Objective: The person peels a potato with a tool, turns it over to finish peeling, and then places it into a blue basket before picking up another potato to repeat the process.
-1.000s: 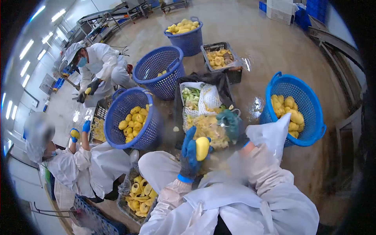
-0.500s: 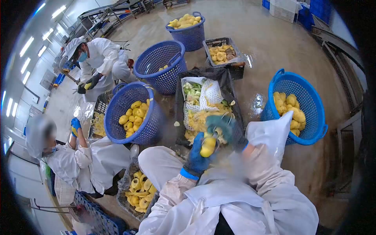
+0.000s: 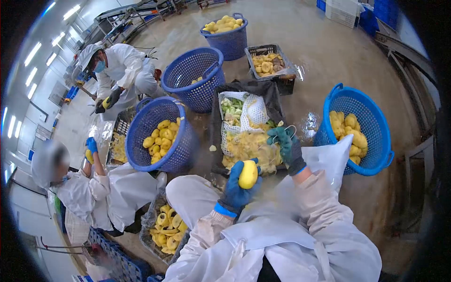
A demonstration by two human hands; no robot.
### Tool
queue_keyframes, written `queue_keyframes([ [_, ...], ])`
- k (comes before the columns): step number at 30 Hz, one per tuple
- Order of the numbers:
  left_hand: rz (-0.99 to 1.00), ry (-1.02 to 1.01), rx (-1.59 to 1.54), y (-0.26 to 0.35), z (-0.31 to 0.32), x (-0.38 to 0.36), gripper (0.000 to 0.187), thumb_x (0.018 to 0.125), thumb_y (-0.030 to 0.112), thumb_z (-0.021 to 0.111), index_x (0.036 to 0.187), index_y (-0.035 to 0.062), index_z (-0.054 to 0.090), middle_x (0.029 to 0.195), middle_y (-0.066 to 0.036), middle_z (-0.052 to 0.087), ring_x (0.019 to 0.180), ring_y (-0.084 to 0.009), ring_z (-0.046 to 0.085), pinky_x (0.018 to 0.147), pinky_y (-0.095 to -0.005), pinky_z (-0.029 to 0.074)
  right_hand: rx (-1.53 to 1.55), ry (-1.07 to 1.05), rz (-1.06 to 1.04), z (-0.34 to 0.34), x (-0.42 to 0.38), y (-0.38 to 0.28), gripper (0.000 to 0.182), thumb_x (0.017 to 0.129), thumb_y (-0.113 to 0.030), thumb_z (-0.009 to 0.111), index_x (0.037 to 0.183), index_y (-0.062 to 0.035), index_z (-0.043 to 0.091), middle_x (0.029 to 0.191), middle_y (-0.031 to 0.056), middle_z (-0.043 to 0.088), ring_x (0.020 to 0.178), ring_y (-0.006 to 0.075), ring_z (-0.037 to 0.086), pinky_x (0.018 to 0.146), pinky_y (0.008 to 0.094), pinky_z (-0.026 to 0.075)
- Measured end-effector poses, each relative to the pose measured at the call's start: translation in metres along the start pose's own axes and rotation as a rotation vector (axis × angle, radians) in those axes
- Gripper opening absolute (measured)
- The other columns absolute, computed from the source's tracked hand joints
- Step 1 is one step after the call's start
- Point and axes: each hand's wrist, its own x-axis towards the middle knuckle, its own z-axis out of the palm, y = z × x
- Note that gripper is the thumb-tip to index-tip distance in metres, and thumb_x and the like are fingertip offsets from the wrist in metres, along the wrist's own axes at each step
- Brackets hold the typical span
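Observation:
In my left hand (image 3: 236, 190) a smooth yellow oval, which looks like a potato (image 3: 248, 175), rests with the gloved fingers wrapped round it. My right hand (image 3: 287, 146), in a green glove, is closed on a peeler (image 3: 292, 131) whose thin metal loop shows above the fingers. The peeler is apart from the potato, to its upper right. Both hands are over the near edge of a black-lined crate (image 3: 217, 136). Pale yellow peelings (image 3: 249, 149) lie in it, beside green scraps (image 3: 231, 112) and white foam netting (image 3: 253, 113).
A blue basket (image 3: 385, 127) of yellow produce stands right; another (image 3: 188, 141) stands left, with more baskets behind. A crate of cut yellow pieces (image 3: 167, 230) sits by my left knee. Two co-workers, one seated (image 3: 75, 192) and one bending (image 3: 124, 70), handle produce at the left.
My right hand with the peeler has moved up and right, away from the potato. My left hand has raised the potato slightly, and it shows more fully.

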Motion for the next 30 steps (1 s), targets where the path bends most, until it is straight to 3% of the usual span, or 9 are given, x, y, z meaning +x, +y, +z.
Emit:
queue_keyframes([
  [4,0.797,-0.128,1.342,-0.008,0.003,-0.003,0.065,0.075,0.008,0.08,0.129,-0.0018,0.045,0.12,-0.018,0.055,0.107,-0.0279,0.058,0.088,-0.0366,0.05,-0.348,-0.153,-0.365,0.02,-0.018,0.006,0.026,0.097,-0.018,0.049,0.1,-0.0004,0.068,0.088,0.0086,0.068,0.081,0.0181,0.065,0.075,0.032,0.05],
  [7,0.107,-0.001,0.218,-0.001,-0.001,-0.004,0.059,0.078,0.004,0.076,0.128,-0.0021,0.045,0.121,-0.018,0.056,0.105,-0.029,0.06,0.088,-0.0383,0.05,-0.187,0.018,-0.12,-0.024,0.011,0.04,0.027,0.096,-0.025,0.053,0.099,-0.0013,0.066,0.098,0.0077,0.066,0.083,0.0157,0.064,0.069,0.0306,0.051],
  [9,0.121,0.029,0.194,-0.001,-0.007,0.002,0.058,0.08,0.003,0.074,0.129,-0.0019,0.043,0.123,-0.019,0.056,0.104,-0.0292,0.06,0.087,-0.0385,0.05,-0.136,-0.031,-0.159,-0.008,0.001,0.01,0.027,0.095,-0.025,0.055,0.101,-0.0012,0.065,0.098,0.0076,0.066,0.083,0.0156,0.063,0.069,0.0311,0.051],
  [11,0.846,-0.054,1.316,-0.012,-0.009,0.003,0.062,0.08,0.006,0.076,0.131,-0.002,0.041,0.122,-0.02,0.056,0.103,-0.0287,0.06,0.087,-0.0379,0.05,-0.228,-0.201,-0.323,0.017,-0.019,-0.015,0.033,0.092,-0.03,0.059,0.107,-0.0009,0.064,0.097,0.0073,0.066,0.082,0.0155,0.063,0.071,0.0321,0.051],
  [15,0.733,-0.052,1.168,-0.017,0.005,-0.002,0.062,0.078,-0.002,0.074,0.131,-0.0023,0.041,0.113,-0.017,0.058,0.103,-0.0247,0.061,0.087,-0.0362,0.051,-0.3,-0.192,-0.405,0.018,-0.016,-0.003,0.037,0.094,-0.034,0.056,0.108,-0.0002,0.065,0.095,0.0085,0.067,0.08,0.0165,0.063,0.073,0.0322,0.051],
  [18,-0.211,0.174,-0.508,0.005,0.02,-0.001,0.06,0.079,0.002,0.072,0.129,-0.0025,0.041,0.114,-0.017,0.06,0.1,-0.0254,0.063,0.085,-0.0344,0.051,0.008,0.024,-0.096,0.004,-0.002,-0.002,0.035,0.097,-0.031,0.052,0.106,-0.0003,0.065,0.093,0.0088,0.067,0.079,0.0174,0.064,0.073,0.0317,0.051],
  [21,0.636,0.035,1.177,-0.017,0.011,0.002,0.054,0.081,0.003,0.07,0.127,-0.0005,0.042,0.116,-0.016,0.06,0.099,-0.0231,0.064,0.084,-0.0346,0.052,-0.133,-0.106,-0.247,0.026,-0.026,-0.01,0.031,0.098,-0.026,0.048,0.104,-0.0006,0.065,0.09,0.0082,0.067,0.078,0.017,0.064,0.071,0.0311,0.051],
  [23,0.238,-0.019,0.243,-0.016,0.016,0.001,0.053,0.082,0.003,0.071,0.126,-0.0003,0.043,0.116,-0.016,0.06,0.099,-0.0222,0.063,0.084,-0.0345,0.052,-0.151,-0.132,-0.277,0.025,-0.021,0.005,0.03,0.099,-0.023,0.047,0.102,-0.0008,0.066,0.089,0.0073,0.066,0.077,0.0163,0.063,0.07,0.0306,0.051],
  [30,0.287,-0.025,0.439,-0.009,0.024,-0.005,0.041,0.093,0.019,0.058,0.13,0.0046,0.046,0.114,-0.01,0.057,0.102,-0.0201,0.06,0.086,-0.0335,0.052,-0.278,-0.099,-0.284,0.026,-0.024,-0.022,0.029,0.097,-0.026,0.051,0.099,-0.0023,0.067,0.084,0.0053,0.065,0.074,0.014,0.062,0.068,0.0286,0.05],
])
